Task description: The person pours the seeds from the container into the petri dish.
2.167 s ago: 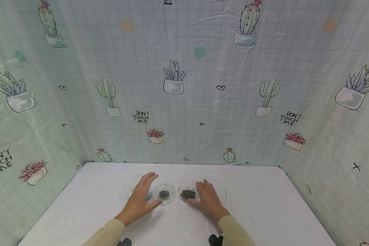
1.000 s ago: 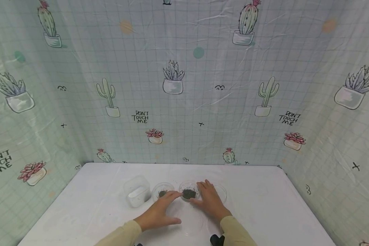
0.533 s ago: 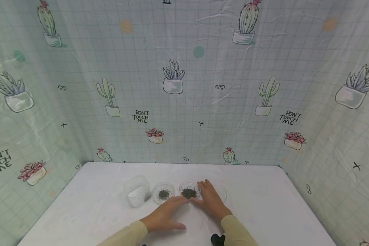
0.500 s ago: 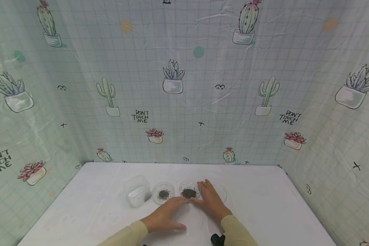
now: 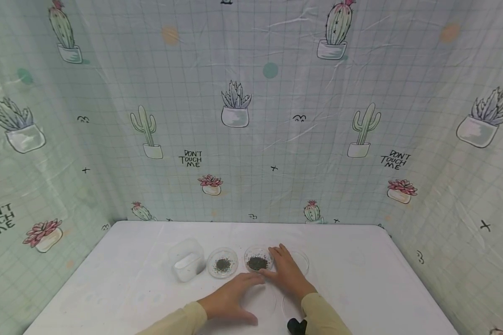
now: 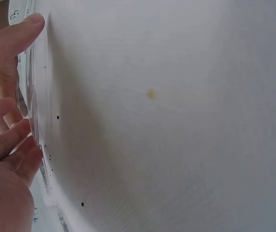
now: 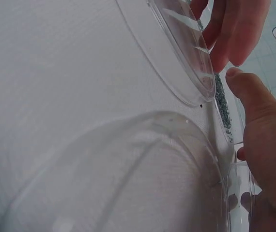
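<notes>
My left hand [image 5: 232,298] spans a clear petri dish [image 7: 191,53] on the near middle of the table, with thumb and fingers at opposite sides of its rim. In the left wrist view the fingertips [image 6: 34,154] touch the clear edge. My right hand [image 5: 288,272] holds a petri dish of dark granules [image 5: 257,263] by its right side, thumb at the near rim. To its left lies a second petri dish [image 5: 222,263] with a smaller heap of dark granules, untouched by either hand.
A translucent box [image 5: 187,253] with a white object inside stands left of the dishes. Another clear dish [image 5: 303,263] is partly behind the right hand. A further clear dish [image 7: 143,179] lies below the right wrist. Stray dark grains [image 6: 58,117] dot the white table.
My left hand has moved right and nearer, from beside the left granule dish to the clear dish, uncovering the box and left dish. My right hand has barely moved.
</notes>
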`<action>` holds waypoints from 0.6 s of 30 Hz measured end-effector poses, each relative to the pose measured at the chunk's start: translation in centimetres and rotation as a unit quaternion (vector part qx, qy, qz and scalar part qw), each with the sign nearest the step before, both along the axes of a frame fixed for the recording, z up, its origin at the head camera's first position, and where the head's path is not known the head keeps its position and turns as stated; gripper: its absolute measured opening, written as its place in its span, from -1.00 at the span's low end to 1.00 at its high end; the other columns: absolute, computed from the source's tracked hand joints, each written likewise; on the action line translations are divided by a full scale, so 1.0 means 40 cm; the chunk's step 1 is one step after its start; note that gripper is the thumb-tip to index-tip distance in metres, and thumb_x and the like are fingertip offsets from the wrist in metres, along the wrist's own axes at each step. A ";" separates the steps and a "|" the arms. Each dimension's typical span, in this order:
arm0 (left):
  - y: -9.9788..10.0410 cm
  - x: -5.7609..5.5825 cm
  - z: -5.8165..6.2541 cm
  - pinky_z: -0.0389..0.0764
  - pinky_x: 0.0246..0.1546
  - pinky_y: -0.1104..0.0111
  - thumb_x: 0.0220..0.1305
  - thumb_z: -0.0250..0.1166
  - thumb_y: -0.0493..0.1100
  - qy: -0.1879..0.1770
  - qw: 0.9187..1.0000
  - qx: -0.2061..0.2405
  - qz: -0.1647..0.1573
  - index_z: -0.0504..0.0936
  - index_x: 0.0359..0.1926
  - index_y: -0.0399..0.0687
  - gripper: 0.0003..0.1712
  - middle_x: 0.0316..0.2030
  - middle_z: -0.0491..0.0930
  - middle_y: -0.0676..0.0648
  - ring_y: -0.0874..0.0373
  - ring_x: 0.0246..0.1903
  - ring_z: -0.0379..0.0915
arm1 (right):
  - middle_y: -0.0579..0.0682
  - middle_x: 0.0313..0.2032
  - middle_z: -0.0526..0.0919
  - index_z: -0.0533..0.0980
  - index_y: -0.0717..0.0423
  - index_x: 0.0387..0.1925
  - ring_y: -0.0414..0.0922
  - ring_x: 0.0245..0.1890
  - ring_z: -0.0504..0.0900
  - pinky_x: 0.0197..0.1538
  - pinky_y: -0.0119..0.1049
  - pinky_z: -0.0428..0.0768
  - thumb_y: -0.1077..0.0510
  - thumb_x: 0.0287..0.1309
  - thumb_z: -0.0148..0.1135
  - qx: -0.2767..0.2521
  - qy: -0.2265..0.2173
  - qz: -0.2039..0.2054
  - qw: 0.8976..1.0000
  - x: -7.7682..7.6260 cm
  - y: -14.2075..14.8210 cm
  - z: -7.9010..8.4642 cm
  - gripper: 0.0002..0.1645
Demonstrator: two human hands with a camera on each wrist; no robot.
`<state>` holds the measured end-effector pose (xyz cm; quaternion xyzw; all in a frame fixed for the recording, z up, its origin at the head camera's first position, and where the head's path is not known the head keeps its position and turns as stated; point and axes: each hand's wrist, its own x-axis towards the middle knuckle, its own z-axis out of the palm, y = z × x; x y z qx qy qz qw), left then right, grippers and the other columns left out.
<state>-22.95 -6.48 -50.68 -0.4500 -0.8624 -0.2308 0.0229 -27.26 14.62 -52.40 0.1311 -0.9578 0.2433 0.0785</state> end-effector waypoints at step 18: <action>-0.014 -0.002 0.013 0.41 0.19 0.26 -0.19 0.39 0.28 0.045 0.999 -0.026 0.004 0.31 0.22 0.06 -0.06 0.19 0.34 -0.02 0.12 0.18 0.28 | 0.13 0.21 0.38 0.29 0.16 0.22 0.16 0.34 0.13 0.32 0.13 0.20 -0.30 -0.09 0.25 0.018 0.003 -0.002 1.000 -0.002 0.000 -0.003 -0.07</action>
